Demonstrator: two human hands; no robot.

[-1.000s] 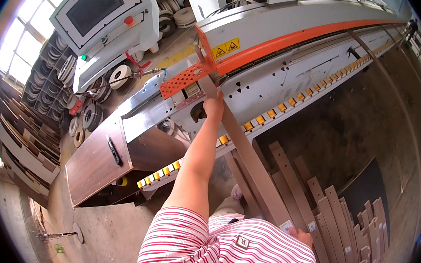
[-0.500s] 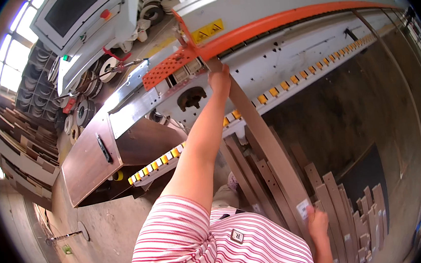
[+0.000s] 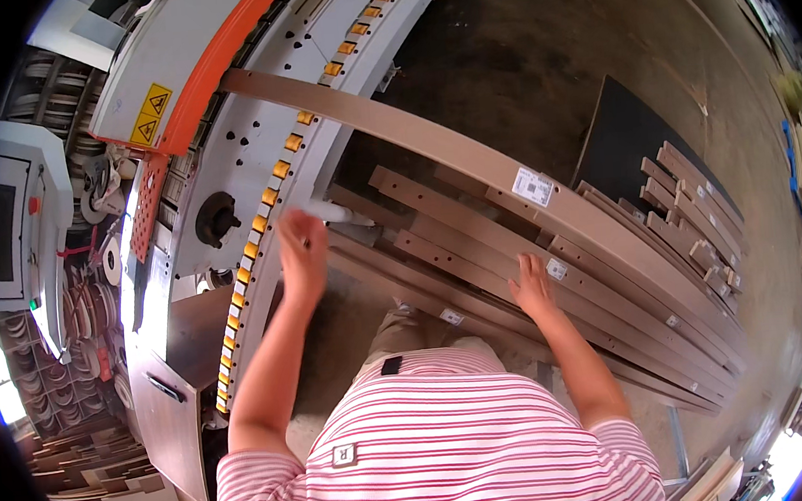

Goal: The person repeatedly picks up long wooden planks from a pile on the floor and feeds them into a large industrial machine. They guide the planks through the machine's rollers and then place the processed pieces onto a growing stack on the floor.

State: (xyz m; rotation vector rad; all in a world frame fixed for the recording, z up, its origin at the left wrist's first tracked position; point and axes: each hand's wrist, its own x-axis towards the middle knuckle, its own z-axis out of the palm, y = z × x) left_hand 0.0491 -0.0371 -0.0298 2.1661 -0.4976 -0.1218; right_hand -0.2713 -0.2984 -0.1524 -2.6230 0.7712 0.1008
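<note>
A long brown board [image 3: 411,135] lies slantwise, one end at the orange guard [image 3: 212,66] of the machine [image 3: 146,59], its length crossing the row of yellow rollers [image 3: 270,196] and running out over a pile of similar boards [image 3: 475,235]. A white label [image 3: 533,186] sits on its upper face; where its lower end stops among the pile I cannot tell. The left hand [image 3: 302,249] is half curled beside the rollers, clear of the long board and blurred, so whether it pinches anything small cannot be told. The right hand [image 3: 533,284] has its fingers spread over the pile, close to another label [image 3: 556,268]; whether it touches wood is unclear. The long board looks stiff and moderately heavy, awkward more for its length than its weight, with smooth faces that may slide under a loose grip and corners that could chip. Both narrow edges near the labelled part, plus a second hold further along, would suit best.
</note>
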